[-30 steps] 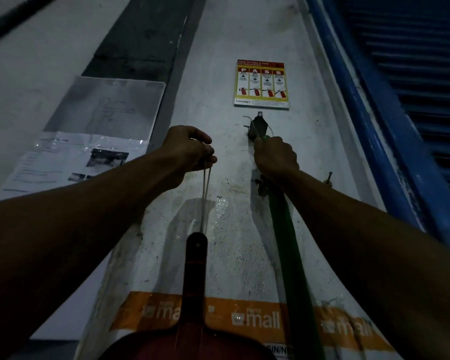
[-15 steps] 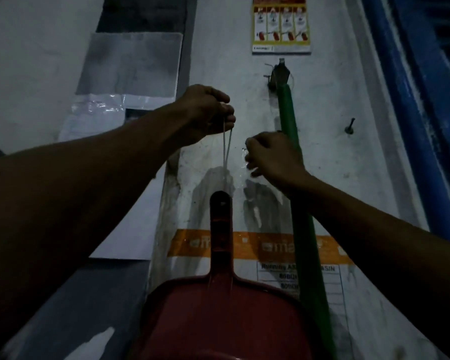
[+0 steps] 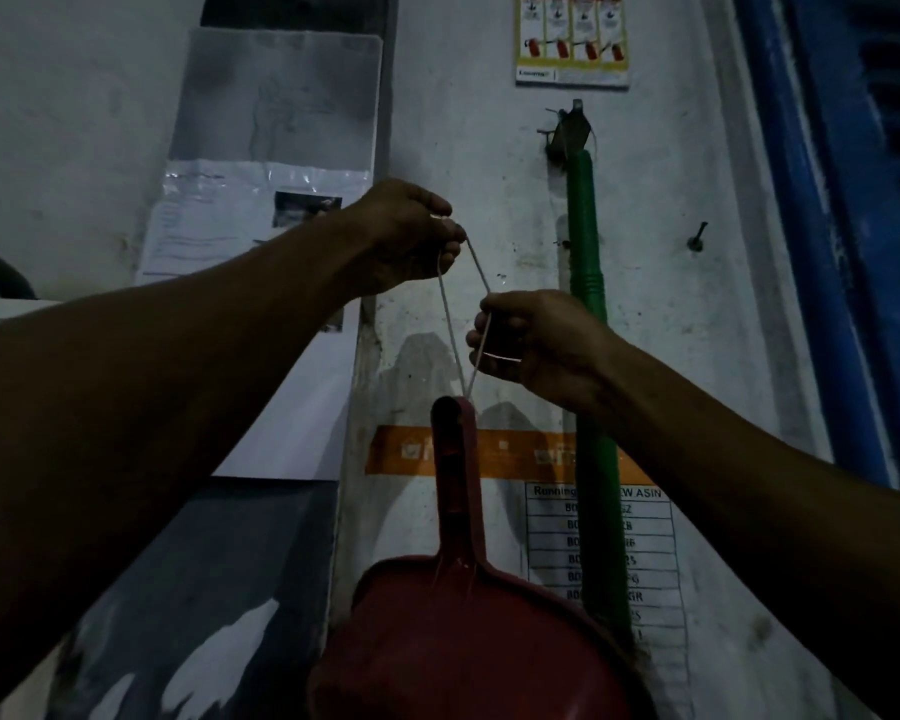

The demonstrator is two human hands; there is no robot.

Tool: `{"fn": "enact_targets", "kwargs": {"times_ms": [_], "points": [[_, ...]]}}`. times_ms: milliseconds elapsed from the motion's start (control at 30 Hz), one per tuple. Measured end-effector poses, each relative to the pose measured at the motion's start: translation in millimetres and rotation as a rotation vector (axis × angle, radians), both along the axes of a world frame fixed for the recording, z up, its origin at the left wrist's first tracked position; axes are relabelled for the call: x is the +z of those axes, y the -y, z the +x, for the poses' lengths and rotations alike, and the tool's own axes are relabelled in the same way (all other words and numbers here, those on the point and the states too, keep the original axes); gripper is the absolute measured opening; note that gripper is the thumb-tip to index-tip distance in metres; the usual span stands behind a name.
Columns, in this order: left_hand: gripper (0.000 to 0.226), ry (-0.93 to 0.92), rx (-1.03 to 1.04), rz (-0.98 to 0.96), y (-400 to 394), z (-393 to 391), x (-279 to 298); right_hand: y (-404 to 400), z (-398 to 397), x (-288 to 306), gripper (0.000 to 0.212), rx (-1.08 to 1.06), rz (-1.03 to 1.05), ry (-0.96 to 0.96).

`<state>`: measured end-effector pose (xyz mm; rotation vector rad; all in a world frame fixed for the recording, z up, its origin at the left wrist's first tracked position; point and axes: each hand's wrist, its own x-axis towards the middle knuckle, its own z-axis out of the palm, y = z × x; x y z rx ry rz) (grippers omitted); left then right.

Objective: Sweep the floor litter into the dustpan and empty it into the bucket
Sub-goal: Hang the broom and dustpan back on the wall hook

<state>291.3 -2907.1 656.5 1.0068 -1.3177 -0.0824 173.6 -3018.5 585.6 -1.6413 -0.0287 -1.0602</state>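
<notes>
Dim light covers a stained white wall (image 3: pixel 463 148), against which all the items are seen. As landmark, the red dustpan (image 3: pixel 468 641) is taken; it hangs at the lower centre, pan downward and handle upright. A thin pale string loop (image 3: pixel 450 324) is threaded through the top of the handle and rises from it in two strands.

The left hand (image 3: pixel 406 236) is seen above the dustpan and slightly to its left, closed in a pinch on the upper end of the loop. The right hand (image 3: pixel 531 340) is seen above the handle and to its right, lower than the left hand, its fingers curled around one strand of the loop. The string is drawn taut between the two hands and the handle.

Just right of the dustpan a green broom handle (image 3: pixel 585 262) is shown upright against the wall, its top end held at a dark bracket (image 3: pixel 567 132). Part of its length is hidden behind the right hand and forearm. Above the bracket a fire extinguisher poster (image 3: pixel 572 39) is fixed. A small nail (image 3: pixel 697 239) is seen further right of the green handle, and a blue shutter frame (image 3: pixel 822 252) runs along the far right. Up and left of the dustpan, papers in plastic sleeves (image 3: pixel 261 200) are posted. Behind the dustpan a notice with an orange band (image 3: pixel 515 454) and a printed table is partly covered.
</notes>
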Motion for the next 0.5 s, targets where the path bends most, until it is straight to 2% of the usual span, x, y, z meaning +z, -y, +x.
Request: {"fn": "enact_targets", "kwargs": {"times_ms": [100, 167, 267, 367, 500], "points": [[0.015, 0.034, 0.044, 0.017, -4, 9, 0, -1, -6, 4, 0.012, 0.054, 0.106, 0.063], [0.021, 0.074, 0.064, 0.039, -6, 14, 0, -1, -12, 10, 0.017, 0.043, 0.107, 0.100], [0.027, 0.137, 0.047, 0.085, -8, 21, 1, 0, -21, 23, 0.016, -0.155, 0.007, 0.138], [0.027, 0.275, 0.099, 0.134, -4, 21, 3, 7, -29, 36, 0.013, -0.365, -0.104, 0.165], [0.031, 0.356, 0.179, 0.036, 11, 11, 3, 22, -38, 54, 0.018, -0.586, -0.257, 0.159]]}}
